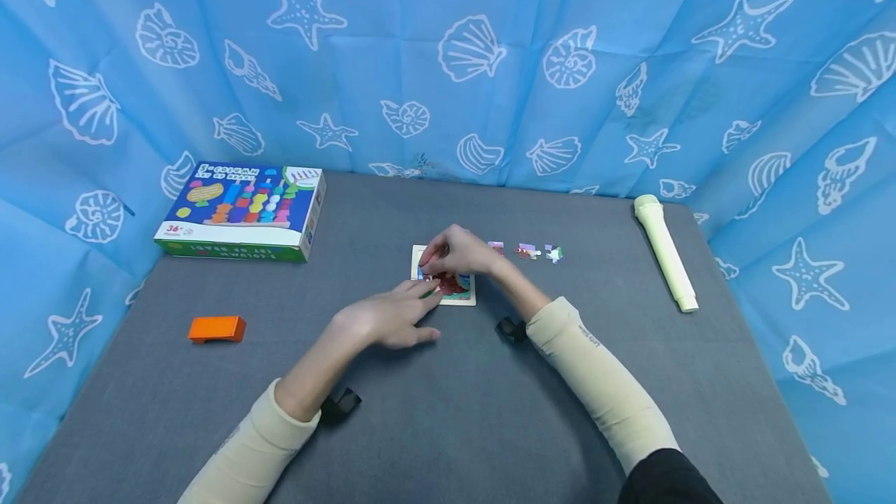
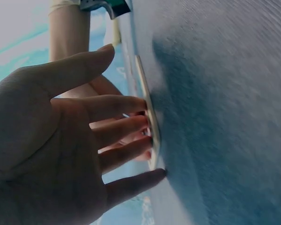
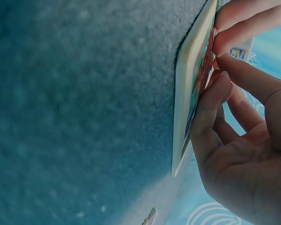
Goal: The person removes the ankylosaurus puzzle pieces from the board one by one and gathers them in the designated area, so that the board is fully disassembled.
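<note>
A small wooden jigsaw puzzle [image 1: 453,286] with a pale frame and a red-brown picture lies flat on the grey table. My left hand [image 1: 392,317] rests its fingertips on the puzzle's near left part. In the left wrist view its fingers [image 2: 117,131] are nearly straight and touch the board's edge [image 2: 152,117], thumb apart. My right hand [image 1: 458,251] comes over the board from the right, its thumb and fingers pinching a puzzle piece at the upper left; the piece is mostly hidden. The right wrist view shows its fingertips [image 3: 222,86] close against the picture.
Loose puzzle pieces [image 1: 528,251] lie to the right of the board. A boxed bead toy set [image 1: 238,212] sits at the back left, with an orange block [image 1: 217,328] nearer. A pale yellow stick [image 1: 665,255] lies at the right. A blue shell-patterned curtain [image 1: 448,61] hangs behind.
</note>
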Motion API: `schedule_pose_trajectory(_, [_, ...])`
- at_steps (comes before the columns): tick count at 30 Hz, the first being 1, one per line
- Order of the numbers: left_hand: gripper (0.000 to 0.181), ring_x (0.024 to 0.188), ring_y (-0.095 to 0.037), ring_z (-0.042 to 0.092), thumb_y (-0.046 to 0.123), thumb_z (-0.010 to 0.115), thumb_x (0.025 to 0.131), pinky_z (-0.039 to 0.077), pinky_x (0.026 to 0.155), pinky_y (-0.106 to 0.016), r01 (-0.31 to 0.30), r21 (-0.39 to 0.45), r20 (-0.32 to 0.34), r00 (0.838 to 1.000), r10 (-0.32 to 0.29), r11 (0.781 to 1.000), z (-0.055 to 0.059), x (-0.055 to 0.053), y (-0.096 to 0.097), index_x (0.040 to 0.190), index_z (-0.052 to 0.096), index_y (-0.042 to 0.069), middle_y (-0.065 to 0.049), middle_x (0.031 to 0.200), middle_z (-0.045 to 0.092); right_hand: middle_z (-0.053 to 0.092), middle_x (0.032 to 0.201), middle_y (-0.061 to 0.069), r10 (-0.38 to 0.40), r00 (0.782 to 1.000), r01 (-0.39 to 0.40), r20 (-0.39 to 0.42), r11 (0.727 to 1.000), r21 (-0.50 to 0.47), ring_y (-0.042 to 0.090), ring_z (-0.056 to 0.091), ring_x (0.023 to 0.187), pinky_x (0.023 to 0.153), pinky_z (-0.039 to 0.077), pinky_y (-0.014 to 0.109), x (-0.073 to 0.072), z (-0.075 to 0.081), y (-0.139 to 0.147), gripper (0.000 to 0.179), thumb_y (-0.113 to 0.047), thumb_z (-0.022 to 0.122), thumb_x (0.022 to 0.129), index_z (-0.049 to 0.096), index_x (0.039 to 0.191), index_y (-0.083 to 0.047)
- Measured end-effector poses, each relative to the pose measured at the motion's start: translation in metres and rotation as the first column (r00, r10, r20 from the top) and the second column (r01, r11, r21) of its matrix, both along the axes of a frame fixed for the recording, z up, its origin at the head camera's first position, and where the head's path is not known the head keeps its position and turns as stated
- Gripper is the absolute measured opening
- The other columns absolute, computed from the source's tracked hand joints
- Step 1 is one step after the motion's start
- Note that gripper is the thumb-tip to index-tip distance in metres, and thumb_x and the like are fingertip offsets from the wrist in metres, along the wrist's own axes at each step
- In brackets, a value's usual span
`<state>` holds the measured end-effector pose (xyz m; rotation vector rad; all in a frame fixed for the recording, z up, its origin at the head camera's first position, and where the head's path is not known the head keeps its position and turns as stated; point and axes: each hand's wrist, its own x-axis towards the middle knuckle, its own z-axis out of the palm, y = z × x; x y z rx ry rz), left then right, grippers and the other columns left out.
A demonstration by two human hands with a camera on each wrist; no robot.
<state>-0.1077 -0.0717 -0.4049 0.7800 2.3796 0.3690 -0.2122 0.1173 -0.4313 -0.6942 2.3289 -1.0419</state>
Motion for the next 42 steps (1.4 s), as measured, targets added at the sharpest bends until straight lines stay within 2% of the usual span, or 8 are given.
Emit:
schedule_pose_trajectory(3, [0.077, 0.172, -0.033, 0.013, 0.053, 0.055, 0.112, 0.027, 0.136, -0.058, 0.031, 0.030, -0.020, 0.999, -0.031, 0.999, -0.023, -0.009, -0.007, 0.174, 0.026, 0.018, -0.006, 0.185, 0.016, 0.078, 0.085, 0.009, -0.013, 1.000, 0.013, 0.002, 1.000, 0.006, 0.010, 0.062, 0.066, 0.060, 0.050, 0.021, 0.001, -0.001, -0.001, 0.010, -0.008, 0.076, 0.101, 0.083, 0.104, -0.002])
schedule_pose_trajectory(6, [0.079, 0.172, -0.032, 0.012, 0.057, 0.052, 0.111, 0.028, 0.136, -0.058, 0.056, 0.064, -0.043, 0.998, -0.053, 0.996, -0.034, -0.011, -0.012, 0.174, 0.025, 0.019, -0.006, 0.185, 0.015, 0.075, 0.084, 0.007, -0.015, 1.000, 0.015, 0.007, 1.000, 0.009, 0.010, 0.061, 0.066, 0.060, 0.049, 0.021, 0.002, -0.001, -0.001, 0.010, -0.008, 0.076, 0.101, 0.082, 0.105, -0.002])
schedule_pose_trajectory(7, [0.079, 0.172, -0.033, 0.012, 0.058, 0.053, 0.111, 0.027, 0.136, -0.058, 0.059, 0.071, -0.049, 0.997, -0.056, 0.996, -0.034, -0.010, -0.013, 0.174, 0.025, 0.019, -0.006, 0.185, 0.014, 0.075, 0.084, 0.007, -0.016, 1.000, 0.016, 0.013, 1.000, 0.008, 0.010, 0.060, 0.065, 0.059, 0.049, 0.021, 0.003, -0.001, -0.001, 0.010, -0.008, 0.075, 0.101, 0.082, 0.105, -0.002])
schedule_pose_trajectory(10, [0.077, 0.173, -0.033, 0.010, 0.048, 0.056, 0.112, 0.023, 0.138, -0.056, 0.056, 0.080, -0.042, 0.998, -0.053, 0.995, -0.017, -0.001, -0.012, 0.174, 0.025, 0.013, -0.009, 0.185, 0.014, 0.073, 0.083, 0.006, -0.018, 1.000, 0.018, 0.023, 1.000, 0.007, 0.010, 0.059, 0.064, 0.058, 0.048, 0.021, 0.003, 0.000, -0.002, 0.010, -0.008, 0.075, 0.101, 0.081, 0.105, -0.001])
schedule_pose_trajectory(13, [0.076, 0.172, -0.034, 0.012, 0.042, 0.058, 0.112, 0.023, 0.138, -0.056, 0.059, 0.093, -0.059, 0.997, -0.054, 0.994, -0.012, 0.004, -0.014, 0.173, 0.026, 0.009, -0.012, 0.185, 0.015, 0.072, 0.084, 0.006, -0.020, 1.000, 0.020, 0.022, 1.000, 0.005, 0.009, 0.059, 0.064, 0.057, 0.048, 0.021, 0.003, 0.000, -0.002, 0.009, -0.008, 0.075, 0.101, 0.081, 0.105, -0.001])
schedule_pose_trajectory(28, [0.072, 0.170, -0.032, 0.021, 0.038, 0.060, 0.112, 0.030, 0.136, -0.054, 0.089, 0.093, -0.120, 0.990, -0.078, 0.992, -0.014, 0.006, -0.019, 0.171, 0.032, 0.008, -0.011, 0.183, 0.021, 0.076, 0.087, 0.008, -0.013, 1.000, 0.013, 0.003, 1.000, -0.026, 0.009, 0.063, 0.066, 0.061, 0.052, 0.022, 0.002, 0.000, -0.001, 0.008, -0.008, 0.078, 0.099, 0.080, 0.103, -0.002])
schedule_pose_trajectory(36, [0.073, 0.171, -0.032, 0.020, 0.040, 0.059, 0.112, 0.029, 0.136, -0.054, 0.086, 0.073, -0.131, 0.988, -0.075, 0.994, -0.010, 0.008, -0.017, 0.172, 0.031, 0.009, -0.010, 0.184, 0.020, 0.081, 0.094, 0.015, 0.029, 0.999, -0.033, -0.030, 0.994, -0.107, 0.007, 0.070, 0.077, 0.072, 0.057, 0.021, 0.001, -0.002, 0.005, 0.009, -0.004, 0.077, 0.098, 0.081, 0.106, 0.000])
schedule_pose_trajectory(42, [0.073, 0.171, -0.033, 0.019, 0.041, 0.059, 0.112, 0.027, 0.137, -0.054, 0.081, 0.057, -0.129, 0.989, -0.073, 0.995, -0.010, 0.008, -0.016, 0.172, 0.031, 0.009, -0.010, 0.184, 0.020, 0.081, 0.104, 0.016, -0.028, 0.999, 0.032, 0.032, 0.987, -0.160, 0.013, 0.075, 0.086, 0.080, 0.064, 0.028, 0.004, 0.002, 0.017, 0.013, -0.007, 0.076, 0.101, 0.081, 0.111, -0.001])
